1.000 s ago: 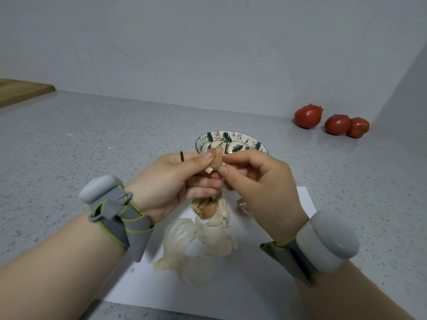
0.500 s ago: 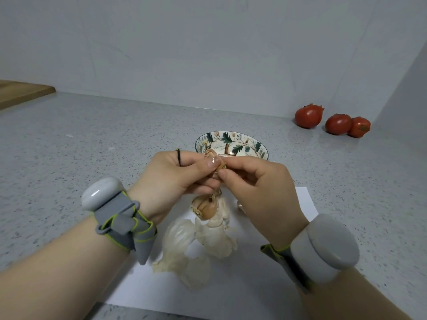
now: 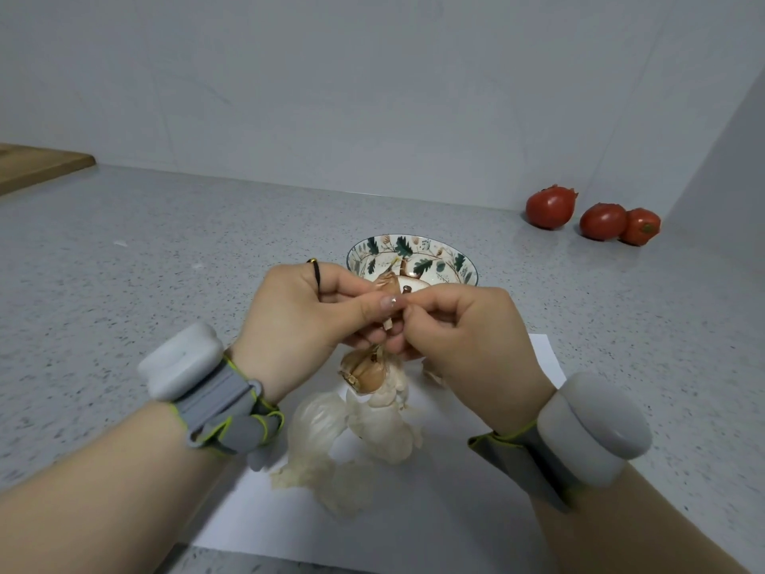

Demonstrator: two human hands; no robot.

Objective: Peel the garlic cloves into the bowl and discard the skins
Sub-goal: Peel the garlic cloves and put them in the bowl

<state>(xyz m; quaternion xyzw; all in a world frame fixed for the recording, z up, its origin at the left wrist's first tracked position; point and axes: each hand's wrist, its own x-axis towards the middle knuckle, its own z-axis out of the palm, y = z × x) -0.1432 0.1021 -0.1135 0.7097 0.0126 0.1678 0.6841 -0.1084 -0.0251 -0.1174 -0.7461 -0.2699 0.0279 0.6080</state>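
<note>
My left hand [image 3: 306,316] and my right hand [image 3: 459,329] meet above the white paper sheet [image 3: 434,511], and both pinch one brownish garlic clove [image 3: 389,287] between thumbs and fingertips. A scrap of skin [image 3: 388,323] hangs under the clove. Just behind the hands stands the leaf-patterned bowl [image 3: 414,254], its inside mostly hidden. Below the hands, a garlic cluster with brown-skinned cloves [image 3: 366,372] lies on the paper among pale loose skins [image 3: 318,428].
Three red tomatoes [image 3: 550,207] sit at the back right near the wall corner. A wooden board [image 3: 37,165] lies at the far left edge. The speckled grey counter [image 3: 165,263] spreads around the paper. Grey bands are strapped on both wrists.
Both hands have dropped a little and drawn closer together around the clove, which has turned between the fingertips. A scrap of skin now hangs beneath it.
</note>
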